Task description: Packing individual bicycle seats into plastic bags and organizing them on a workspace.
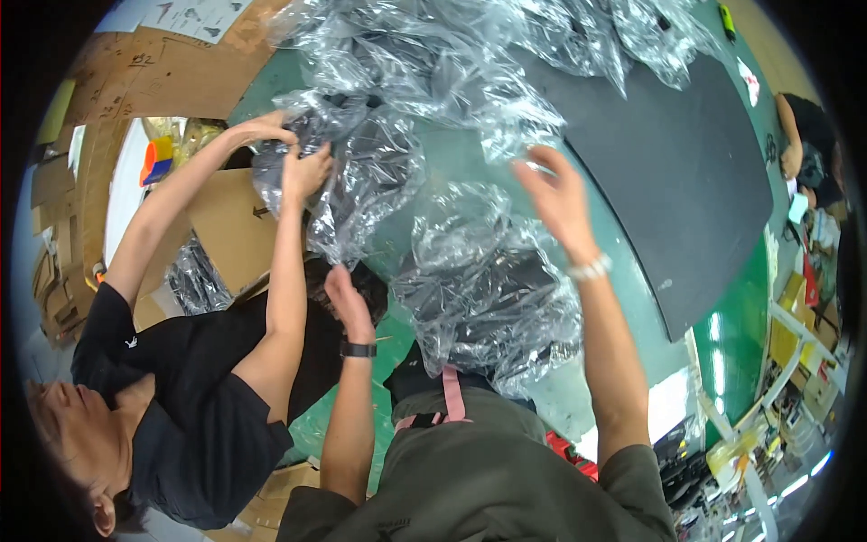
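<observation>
In front of me lies a clear plastic bag (492, 298) with dark contents, at the table's near edge. My right hand (558, 200) hovers above its far right side, slightly blurred, thumb and fingers apart and holding nothing. On the left, my left hand (349, 307) is raised with its fingers stretched out, a dark band at the wrist. Its fingertips are close to the lower tip of another clear bag with dark contents (366, 167); whether they touch cannot be made out. A co-worker's two hands (305, 170) are on that bag's left part.
More clear bags (424, 59) are heaped along the far side of the green table (452, 154). A large black sheet (677, 190) covers the right. The co-worker (190, 388) stands close at my left, by an open cardboard box (230, 226). Another person (804, 144) is at far right.
</observation>
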The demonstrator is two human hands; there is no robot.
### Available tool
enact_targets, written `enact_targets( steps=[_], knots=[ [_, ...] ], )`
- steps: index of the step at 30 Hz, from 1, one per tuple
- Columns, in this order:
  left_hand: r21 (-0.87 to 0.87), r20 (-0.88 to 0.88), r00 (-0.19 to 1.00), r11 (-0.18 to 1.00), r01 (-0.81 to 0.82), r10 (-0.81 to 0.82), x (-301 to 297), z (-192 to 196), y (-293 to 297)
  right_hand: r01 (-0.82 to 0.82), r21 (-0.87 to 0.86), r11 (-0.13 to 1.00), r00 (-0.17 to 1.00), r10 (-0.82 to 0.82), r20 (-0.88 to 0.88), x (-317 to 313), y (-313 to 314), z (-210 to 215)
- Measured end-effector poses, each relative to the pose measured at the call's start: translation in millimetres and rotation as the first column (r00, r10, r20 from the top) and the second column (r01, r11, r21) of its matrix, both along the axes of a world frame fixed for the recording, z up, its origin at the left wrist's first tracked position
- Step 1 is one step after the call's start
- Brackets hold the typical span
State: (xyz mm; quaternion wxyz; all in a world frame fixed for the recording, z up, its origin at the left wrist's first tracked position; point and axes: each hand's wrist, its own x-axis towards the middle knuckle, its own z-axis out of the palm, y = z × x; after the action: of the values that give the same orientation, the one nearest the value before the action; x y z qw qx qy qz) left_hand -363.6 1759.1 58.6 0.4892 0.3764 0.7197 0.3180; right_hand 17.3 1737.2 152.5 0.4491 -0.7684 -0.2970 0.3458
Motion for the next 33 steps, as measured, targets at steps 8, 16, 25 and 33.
enact_targets(
  steps=[8, 16, 25, 33],
  knots=[
    [-0.242, 0.043, 0.927, 0.896, 0.372, -0.373, 63, 28, -38, 0.714, -0.338, 0.613, 0.668, -0.741, 0.066, -100, -372, -45],
    [-0.263, 0.342, 0.915, 0.913, 0.313, -0.215, 68, 15, -53, 0.596, -0.314, 0.739, 0.526, -0.655, -0.543, -170, -317, -72],
    [-0.259, 0.452, 0.879, 0.92, 0.295, -0.155, 59, 24, -23, 0.674, -0.25, 0.695, 0.503, -0.68, -0.533, -182, -257, -68],
    [-0.263, 0.415, 0.899, 0.927, 0.267, -0.141, 52, 33, 59, 0.7, -0.178, 0.691, 0.543, -0.678, -0.495, -203, -177, -69]
  ],
)
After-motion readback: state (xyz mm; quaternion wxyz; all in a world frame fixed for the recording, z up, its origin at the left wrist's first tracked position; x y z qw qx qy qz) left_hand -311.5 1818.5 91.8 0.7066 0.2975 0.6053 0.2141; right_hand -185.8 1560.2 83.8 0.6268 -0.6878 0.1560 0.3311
